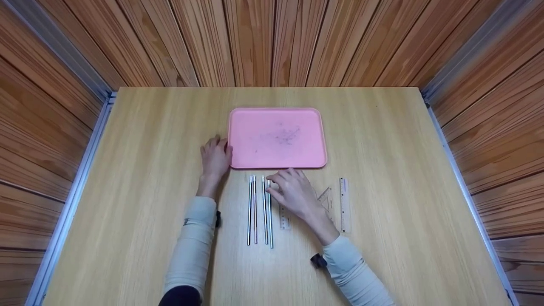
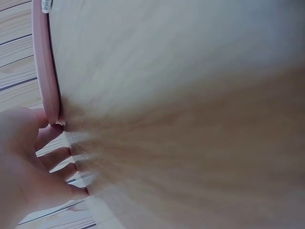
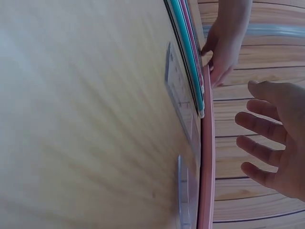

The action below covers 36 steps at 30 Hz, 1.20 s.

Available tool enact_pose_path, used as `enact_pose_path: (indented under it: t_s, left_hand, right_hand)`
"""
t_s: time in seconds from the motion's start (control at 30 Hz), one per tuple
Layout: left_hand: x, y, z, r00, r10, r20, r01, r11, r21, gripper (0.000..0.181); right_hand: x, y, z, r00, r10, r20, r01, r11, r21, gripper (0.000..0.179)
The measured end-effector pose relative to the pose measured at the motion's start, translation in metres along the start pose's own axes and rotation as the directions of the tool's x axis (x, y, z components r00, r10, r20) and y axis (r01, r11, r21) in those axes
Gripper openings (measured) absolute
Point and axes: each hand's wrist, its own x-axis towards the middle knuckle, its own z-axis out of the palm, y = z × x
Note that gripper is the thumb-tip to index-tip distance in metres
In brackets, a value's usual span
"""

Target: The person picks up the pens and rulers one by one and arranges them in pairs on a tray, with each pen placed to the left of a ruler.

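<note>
Here we are at the wide wooden table (image 1: 403, 170), with the pink tray (image 1: 250, 123) lying flat beyond its middle. Our left hand (image 1: 215, 160) rests relaxed at the tray's left edge, thumb by the rim; our right hand (image 1: 295, 193), fingers loosely spread and gripping nothing, hovers near the upper ends of four pencils (image 1: 255, 212), just below the tray. For a neat pick, we'd say, pinch one pencil and spare its close neighbour. Mind the tray's near rim above those tips; rightward, a long ruler (image 1: 345, 208), a triangle (image 1: 325, 199) and a short ruler (image 1: 284, 221) crowd us, while the left offers open room.
</note>
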Motion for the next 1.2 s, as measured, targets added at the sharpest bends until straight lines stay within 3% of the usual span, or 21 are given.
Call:
enact_pose_path:
  t_s: [0.2,0.43,0.93,1.2]
  left_hand:
    - [0.001,0.001,0.000,1.000,0.006,-0.010,-0.006,1.000,0.020,0.042]
    - [0.000,0.000,0.000,1.000,-0.003,0.004,0.003,1.000,-0.007,0.043]
    - [0.001,0.000,0.000,1.000,-0.024,0.016,0.024,1.000,0.000,0.045]
    - [0.000,0.000,-0.001,1.000,-0.009,0.018,0.009,1.000,0.010,0.044]
  right_hand:
    - [0.003,-0.009,0.004,0.999,-0.027,0.042,0.029,0.999,-0.035,0.034]
    - [0.006,-0.021,0.012,0.997,-0.075,0.018,0.076,0.996,-0.038,0.026]
    - [0.005,-0.037,0.024,0.991,-0.097,0.089,0.102,0.993,-0.057,0.023]
    - [0.004,-0.042,0.032,0.984,-0.145,0.104,0.153,0.986,-0.073,0.022]
